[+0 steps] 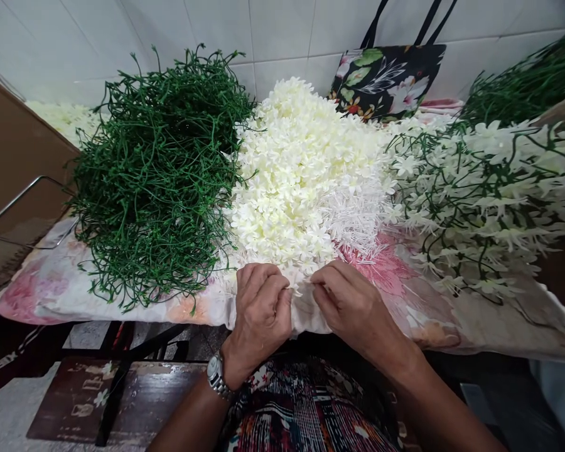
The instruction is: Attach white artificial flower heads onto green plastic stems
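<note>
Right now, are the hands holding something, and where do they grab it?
Both hands, left hand and right hand, pinch a small white flower piece between their fingers; which part they grip cannot be told.

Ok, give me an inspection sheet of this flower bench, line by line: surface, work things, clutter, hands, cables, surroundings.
Surface: floral cloth covering the table.
Job's things: heap of loose white blossoms; tangle of green stems; finished white sprays at right.
Clutter: dark floral tote bag at the wall.
Grippers: left hand and right hand pinch together at the near edge of the blossoms; what they hold is too small to tell; wristwatch on left wrist.
Cables: nothing seen.
Surroundings: white tiled wall; cardboard box at left.
</note>
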Demonstrator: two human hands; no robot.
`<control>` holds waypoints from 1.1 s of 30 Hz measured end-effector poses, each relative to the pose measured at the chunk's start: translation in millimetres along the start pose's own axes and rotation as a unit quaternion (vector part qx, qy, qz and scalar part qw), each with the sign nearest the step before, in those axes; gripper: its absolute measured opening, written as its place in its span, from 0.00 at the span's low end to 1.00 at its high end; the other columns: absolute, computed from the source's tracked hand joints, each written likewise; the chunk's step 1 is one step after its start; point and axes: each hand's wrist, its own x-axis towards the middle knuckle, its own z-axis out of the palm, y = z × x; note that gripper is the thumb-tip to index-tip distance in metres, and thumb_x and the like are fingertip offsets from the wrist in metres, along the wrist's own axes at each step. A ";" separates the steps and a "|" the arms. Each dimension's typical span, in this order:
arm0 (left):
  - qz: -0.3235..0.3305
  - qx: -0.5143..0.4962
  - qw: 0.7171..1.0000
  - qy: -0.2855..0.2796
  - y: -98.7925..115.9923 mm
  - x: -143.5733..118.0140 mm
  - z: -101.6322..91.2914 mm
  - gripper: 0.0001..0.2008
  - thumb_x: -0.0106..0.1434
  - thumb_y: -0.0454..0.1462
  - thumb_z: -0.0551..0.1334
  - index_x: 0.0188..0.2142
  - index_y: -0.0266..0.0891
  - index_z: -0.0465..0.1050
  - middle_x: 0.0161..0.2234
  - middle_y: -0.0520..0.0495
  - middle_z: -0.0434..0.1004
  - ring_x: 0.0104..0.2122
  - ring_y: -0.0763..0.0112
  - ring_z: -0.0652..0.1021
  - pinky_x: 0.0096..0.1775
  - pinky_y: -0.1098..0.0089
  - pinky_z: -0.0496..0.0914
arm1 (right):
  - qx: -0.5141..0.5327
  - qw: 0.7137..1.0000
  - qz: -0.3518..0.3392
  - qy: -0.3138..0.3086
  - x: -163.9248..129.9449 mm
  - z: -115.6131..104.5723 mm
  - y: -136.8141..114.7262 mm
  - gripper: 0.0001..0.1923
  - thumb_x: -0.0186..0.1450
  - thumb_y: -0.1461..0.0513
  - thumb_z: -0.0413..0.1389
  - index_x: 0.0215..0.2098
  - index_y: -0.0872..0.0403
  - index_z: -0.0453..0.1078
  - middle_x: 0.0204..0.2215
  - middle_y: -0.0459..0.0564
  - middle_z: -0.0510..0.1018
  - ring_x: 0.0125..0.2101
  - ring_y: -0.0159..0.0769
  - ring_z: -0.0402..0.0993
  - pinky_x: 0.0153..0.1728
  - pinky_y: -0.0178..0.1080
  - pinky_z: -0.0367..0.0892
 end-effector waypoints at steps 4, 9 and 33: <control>-0.018 -0.052 0.998 0.033 3.0 3.7 -4.7 0.07 0.59 0.26 0.56 0.29 0.38 0.65 0.27 0.49 0.68 0.31 0.69 0.69 0.35 0.66 0.65 | 0.122 0.989 0.062 0.059 -1.8 -8.2 -0.7 0.07 0.63 0.69 0.49 0.37 0.56 0.66 0.26 0.45 0.69 0.25 0.29 0.66 0.26 0.32 0.63; -0.042 -0.091 0.994 0.042 7.8 9.6 -9.4 0.07 0.60 0.27 0.57 0.29 0.38 0.68 0.26 0.50 0.70 0.29 0.70 0.71 0.33 0.69 0.67 | 0.263 0.958 0.098 0.053 -1.7 -20.7 -6.5 0.06 0.64 0.67 0.51 0.34 0.53 0.69 0.27 0.45 0.71 0.29 0.29 0.69 0.30 0.32 0.65; -0.359 -0.476 0.803 0.000 27.4 6.5 6.2 0.07 0.57 0.34 0.63 0.23 0.38 0.74 0.22 0.54 0.72 0.25 0.76 0.69 0.30 0.75 0.64 | 0.367 0.898 0.153 0.189 -8.0 6.7 -20.4 0.06 0.60 0.68 0.56 0.32 0.50 0.72 0.34 0.47 0.79 0.36 0.34 0.75 0.38 0.39 0.71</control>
